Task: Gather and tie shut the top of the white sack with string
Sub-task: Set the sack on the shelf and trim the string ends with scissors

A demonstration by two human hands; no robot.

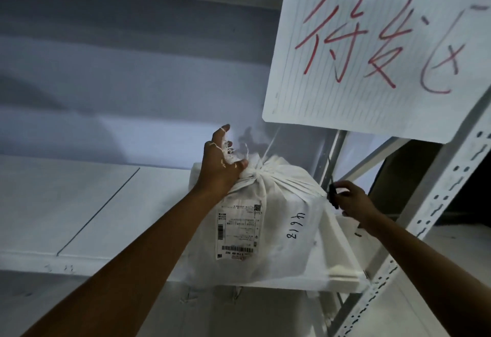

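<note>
1. The white woven fabric sack point(268, 220) w/ a shipping label sits on the white metal shelf point(87, 220), towards the right end, close to the perforated grey steel upright point(435, 198) of the rack.
2. The top of the sack is already bunched into a neck, approx where the left hand is. Folds fan out from that point down over the bag.
3. Left hand point(220, 166) is clamped round the gathered neck, fingers point(243, 163) curled in on the cloth. Frayed white ends stick up out of the fist, thumb pointing up.
4. A thin pale string point(271, 143) runs up and to the right from the neck, looks pulled tight. It fades out against the wall, so I can't tell where its far end goes.
5. Right hand point(350, 200) is off to the right of the sack, just beside its shoulder, fingers pinched on a small dark object point(332, 193). It's too blurry to say what it is, and I can't tell if the string reaches that hand.
6. The printed label w/ barcodes point(239, 230) is on the side facing me, turned sideways. Next to it there's a handwritten number in dark marker.
7. A big sheet of lined white paper w/ red handwritten characters point(377, 44) hangs from the rack up top right, above the sack and not touching it.
8. The room is pretty dim, w/ a plain pale wall behind the shelf.
</note>
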